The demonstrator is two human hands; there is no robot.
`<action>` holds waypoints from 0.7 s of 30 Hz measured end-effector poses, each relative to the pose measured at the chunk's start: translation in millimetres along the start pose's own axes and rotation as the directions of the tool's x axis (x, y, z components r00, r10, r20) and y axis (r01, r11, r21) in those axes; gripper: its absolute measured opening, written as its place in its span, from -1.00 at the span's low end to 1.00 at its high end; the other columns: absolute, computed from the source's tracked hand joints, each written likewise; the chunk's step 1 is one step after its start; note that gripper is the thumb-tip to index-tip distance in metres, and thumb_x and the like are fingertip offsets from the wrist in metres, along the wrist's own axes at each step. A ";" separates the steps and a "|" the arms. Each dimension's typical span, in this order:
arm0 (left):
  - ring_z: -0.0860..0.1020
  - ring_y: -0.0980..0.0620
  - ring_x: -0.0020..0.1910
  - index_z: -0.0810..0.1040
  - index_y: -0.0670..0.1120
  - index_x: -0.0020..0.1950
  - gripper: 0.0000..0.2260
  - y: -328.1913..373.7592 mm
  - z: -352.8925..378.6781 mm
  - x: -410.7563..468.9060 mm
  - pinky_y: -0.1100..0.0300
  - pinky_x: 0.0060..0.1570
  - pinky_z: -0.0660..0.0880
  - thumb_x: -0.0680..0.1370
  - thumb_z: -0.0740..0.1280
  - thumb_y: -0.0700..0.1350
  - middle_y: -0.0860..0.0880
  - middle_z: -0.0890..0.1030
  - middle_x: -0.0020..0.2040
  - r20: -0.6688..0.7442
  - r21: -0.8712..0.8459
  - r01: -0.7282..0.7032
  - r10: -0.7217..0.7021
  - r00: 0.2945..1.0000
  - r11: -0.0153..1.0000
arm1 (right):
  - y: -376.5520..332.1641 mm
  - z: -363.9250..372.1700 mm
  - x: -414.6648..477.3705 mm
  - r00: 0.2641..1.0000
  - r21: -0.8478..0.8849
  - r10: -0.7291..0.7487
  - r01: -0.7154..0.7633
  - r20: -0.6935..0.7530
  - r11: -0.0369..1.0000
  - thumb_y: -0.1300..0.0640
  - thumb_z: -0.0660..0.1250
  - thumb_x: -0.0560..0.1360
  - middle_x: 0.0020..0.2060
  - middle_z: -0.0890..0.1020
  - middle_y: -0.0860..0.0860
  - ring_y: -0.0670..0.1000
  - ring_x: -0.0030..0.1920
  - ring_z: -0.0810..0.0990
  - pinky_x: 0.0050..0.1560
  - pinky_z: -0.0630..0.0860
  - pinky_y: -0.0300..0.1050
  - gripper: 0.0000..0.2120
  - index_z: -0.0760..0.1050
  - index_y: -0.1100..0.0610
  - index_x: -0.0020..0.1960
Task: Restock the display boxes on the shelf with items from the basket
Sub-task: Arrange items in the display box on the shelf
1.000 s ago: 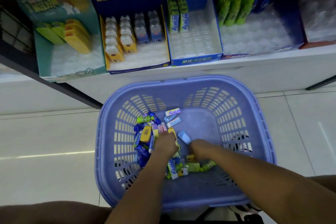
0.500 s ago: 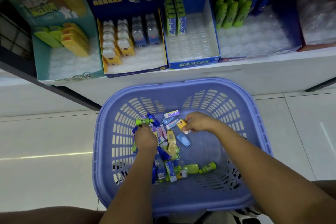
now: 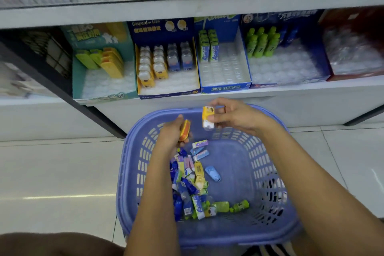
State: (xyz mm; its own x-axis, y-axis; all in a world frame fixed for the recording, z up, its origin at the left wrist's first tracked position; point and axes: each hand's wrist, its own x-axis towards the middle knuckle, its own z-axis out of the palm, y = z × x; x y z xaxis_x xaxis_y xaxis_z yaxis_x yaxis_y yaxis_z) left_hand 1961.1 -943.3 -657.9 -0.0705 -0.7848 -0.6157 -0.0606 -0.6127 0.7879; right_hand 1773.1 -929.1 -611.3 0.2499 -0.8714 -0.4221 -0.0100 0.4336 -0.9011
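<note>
Your basket (image 3: pixel 207 239) sits low centre, loose stock heaped at its left. Over its far rim your left hand (image 3: pixel 172 137) grips an orange case (image 3: pixel 185 130). Your right hand (image 3: pixel 234 118), nearer the shelf, pinches a yellow bear pack (image 3: pixel 207 117) upright. Its navy display box (image 3: pixel 166 94) lies up-left of those fingers.

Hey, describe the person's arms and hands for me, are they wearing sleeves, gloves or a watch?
Both arms are bare right up to the frame's edge: no sleeve shows on the left forearm or the right forearm. The left hand and the right hand are ungloved, and neither wrist has a watch or bracelet. Any rings would be too small to tell.
</note>
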 end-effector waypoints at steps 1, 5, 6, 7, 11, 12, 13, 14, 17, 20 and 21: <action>0.37 0.11 -0.67 0.61 -0.15 -0.11 -0.63 10.8 -1.7 -4.4 0.37 -0.66 0.22 0.64 0.13 0.04 -0.03 0.50 -0.56 0.000 -0.018 -0.039 0.039 0.999 0.999 | -11.0 3.8 -1.6 0.998 0.018 -0.060 0.061 -0.032 0.998 0.36 0.31 0.49 -0.25 0.61 0.04 0.01 -0.25 0.61 -0.20 0.56 -0.23 -0.75 0.45 0.15 0.12; 0.36 0.10 -0.65 0.64 -0.07 -0.18 -0.61 42.5 -14.7 -19.4 0.35 -0.64 0.23 0.62 0.15 0.11 0.00 0.48 -0.56 -0.089 -0.091 -0.204 0.196 0.977 0.975 | -50.0 21.9 2.9 0.966 -0.080 -0.219 0.209 -0.141 0.975 0.27 0.21 0.58 -0.29 0.52 0.03 0.04 -0.33 0.62 -0.33 0.55 -0.23 -0.74 0.43 0.00 0.19; 0.37 0.11 -0.64 0.63 -0.06 -0.17 -0.62 47.5 -18.5 -22.5 0.35 -0.64 0.24 0.62 0.15 0.10 0.01 0.49 -0.54 -0.118 -0.124 -0.238 0.224 0.967 0.963 | -57.8 26.7 8.1 0.945 -0.207 -0.261 0.220 -0.196 0.953 0.25 0.23 0.57 -0.24 0.51 0.05 0.02 -0.34 0.59 -0.36 0.50 -0.27 -0.76 0.41 0.01 0.18; 0.37 0.12 -0.64 0.63 -0.06 -0.15 -0.64 51.3 -22.6 -25.2 0.35 -0.63 0.24 0.63 0.14 0.08 0.00 0.49 -0.53 -0.147 -0.159 -0.264 0.242 0.959 0.951 | -64.8 30.7 15.1 0.914 -0.346 -0.318 0.222 -0.253 0.912 0.23 0.28 0.54 -0.21 0.50 0.05 -0.01 -0.34 0.57 -0.37 0.46 -0.30 -0.79 0.41 0.04 0.15; 0.33 0.09 -0.58 0.57 -0.15 -0.04 -0.78 57.1 -36.5 -28.3 0.36 -0.62 0.21 0.60 0.16 -0.12 -0.04 0.46 -0.44 -0.259 -0.275 -0.259 0.189 0.947 0.926 | -91.9 47.2 46.8 0.792 -0.757 -0.572 0.237 -0.213 0.609 0.24 0.32 0.46 -0.28 0.42 -0.18 -0.23 -0.28 0.38 -0.26 0.30 -0.31 -0.79 0.55 0.11 0.08; 0.33 0.07 -0.54 0.55 -0.16 -0.02 -0.81 58.4 -39.7 -27.8 0.35 -0.62 0.21 0.59 0.16 -0.16 -0.06 0.45 -0.42 -0.285 -0.293 -0.237 0.152 0.946 0.926 | -97.6 52.3 54.1 0.784 -0.816 -0.602 0.245 -0.151 0.524 0.26 0.29 0.47 -0.22 0.41 -0.16 -0.21 -0.23 0.36 -0.23 0.28 -0.34 -0.75 0.55 0.10 0.13; 0.33 0.05 -0.50 0.52 -0.16 -0.01 -0.83 60.9 -42.7 -26.6 0.34 -0.61 0.22 0.59 0.14 -0.18 -0.07 0.46 -0.39 -0.302 -0.308 -0.212 0.116 0.946 0.927 | -101.2 57.0 61.2 0.784 -0.857 -0.612 0.245 -0.100 0.453 0.27 0.27 0.48 -0.15 0.43 -0.09 -0.16 -0.16 0.36 -0.19 0.26 -0.34 -0.71 0.54 0.10 0.18; 0.34 0.03 -0.47 0.49 -0.16 0.00 -0.84 62.8 -46.3 -26.1 0.32 -0.60 0.24 0.60 0.12 -0.19 -0.08 0.47 -0.35 -0.310 -0.317 -0.193 0.090 0.946 0.929 | -103.4 61.1 67.4 0.787 -0.880 -0.613 0.241 -0.070 0.409 0.27 0.27 0.49 -0.09 0.46 -0.02 -0.11 -0.12 0.37 -0.13 0.30 -0.30 -0.70 0.52 0.11 0.20; 0.42 0.00 -0.37 0.45 -0.11 0.04 -0.86 63.2 -55.7 -27.6 0.20 -0.44 0.35 0.61 0.11 -0.21 -0.08 0.54 -0.23 -0.304 -0.279 -0.237 0.148 0.941 0.931 | -103.2 70.5 78.3 0.808 -0.882 -0.587 0.241 -0.049 0.406 0.28 0.36 0.45 -0.14 0.53 0.03 -0.03 -0.15 0.46 -0.02 0.50 -0.03 -0.75 0.49 0.18 0.12; 0.48 0.02 -0.34 0.53 -0.10 0.13 -0.80 58.6 -61.7 -32.6 0.21 -0.39 0.48 0.58 0.18 -0.25 -0.05 0.57 -0.19 -0.273 -0.226 -0.352 0.288 0.918 0.908 | -96.1 74.5 85.1 0.812 -0.876 -0.583 0.260 -0.029 0.406 0.29 0.40 0.42 -0.16 0.57 0.09 0.07 -0.15 0.54 -0.01 0.52 0.07 -0.77 0.53 0.20 0.07; 0.50 0.03 -0.32 0.53 -0.07 0.15 -0.79 57.9 -62.9 -32.9 0.24 -0.38 0.52 0.58 0.21 -0.25 -0.03 0.58 -0.17 -0.264 -0.234 -0.365 0.303 0.916 0.901 | -93.6 75.6 87.2 0.801 -0.877 -0.597 0.261 -0.037 0.404 0.29 0.41 0.42 -0.12 0.58 0.12 0.09 -0.13 0.55 0.00 0.52 0.07 -0.77 0.55 0.20 0.07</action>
State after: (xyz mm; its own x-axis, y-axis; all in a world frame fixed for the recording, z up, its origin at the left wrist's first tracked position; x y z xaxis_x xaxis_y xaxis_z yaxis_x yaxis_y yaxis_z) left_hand 2022.5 -958.8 -591.8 0.1798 -0.9287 -0.3243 0.2042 -0.2872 0.9358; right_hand 1869.0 -1028.3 -556.2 0.1704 -0.9657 0.1960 -0.7877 -0.2530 -0.5617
